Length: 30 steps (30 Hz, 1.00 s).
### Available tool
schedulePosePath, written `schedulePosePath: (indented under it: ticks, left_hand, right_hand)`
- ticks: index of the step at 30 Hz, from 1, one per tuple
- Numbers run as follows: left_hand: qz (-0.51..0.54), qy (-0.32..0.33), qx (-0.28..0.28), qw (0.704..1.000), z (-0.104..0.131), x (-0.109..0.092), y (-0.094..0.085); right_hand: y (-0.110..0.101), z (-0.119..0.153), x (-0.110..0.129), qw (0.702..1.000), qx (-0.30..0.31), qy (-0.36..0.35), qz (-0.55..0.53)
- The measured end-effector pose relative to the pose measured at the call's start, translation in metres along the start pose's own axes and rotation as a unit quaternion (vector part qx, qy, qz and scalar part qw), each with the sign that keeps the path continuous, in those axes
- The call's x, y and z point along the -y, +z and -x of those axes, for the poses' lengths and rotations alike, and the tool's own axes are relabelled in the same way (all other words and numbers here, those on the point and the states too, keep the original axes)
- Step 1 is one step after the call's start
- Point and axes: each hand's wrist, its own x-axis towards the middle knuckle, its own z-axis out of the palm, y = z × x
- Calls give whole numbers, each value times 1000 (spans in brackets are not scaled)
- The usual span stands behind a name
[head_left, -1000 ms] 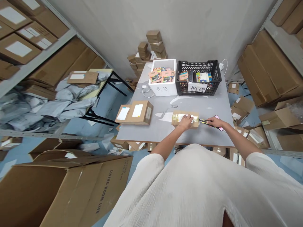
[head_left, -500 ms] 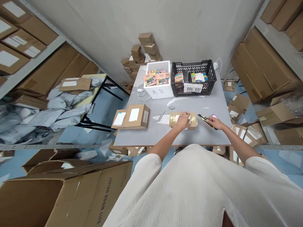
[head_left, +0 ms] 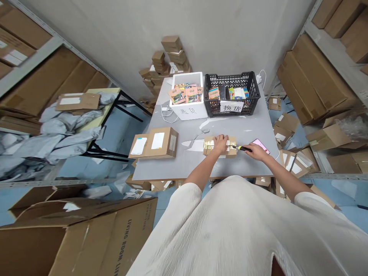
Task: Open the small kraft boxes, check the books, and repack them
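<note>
Brown cardboard makes up the small oblong box [head_left: 209, 145] on the grey tabletop [head_left: 163, 165], right of the frame's centre; your left hand [head_left: 220, 144] lies loosely spread over it, your right hand [head_left: 256, 151] curled round a slim black-and-yellow knife [head_left: 244, 148], tip at the box's right end. You seem to be slitting its glossy tape [head_left: 231, 143], which calls for steady bracing.

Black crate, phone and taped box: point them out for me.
Black crate [head_left: 214, 109], head view: on the front wall.
Phone [head_left: 261, 145], head view: on its pink screen.
Taped box [head_left: 208, 145], head view: on the top's left end.
</note>
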Motion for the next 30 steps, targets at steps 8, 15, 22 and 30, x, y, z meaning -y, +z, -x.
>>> schedulePosePath:
  ticks: [8, 15, 22, 30]
  left_hand:
    - [-9, 41, -70, 997, 21, -1, 12]
    - [-3, 25, -100, 995, 28, -4, 20]
    - [5, 19, -100, 995, 28, -3, 22]
    - [21, 7, -89, 996, 38, 7, 26]
  right_hand:
    - [6, 0, 7, 1000, -13, 9, -7]
    - [23, 5, 11, 998, -66, 20, -5]
    - [3, 14, -28, 976, -165, 129, -61]
    - [26, 15, -18, 971, -161, 141, -103]
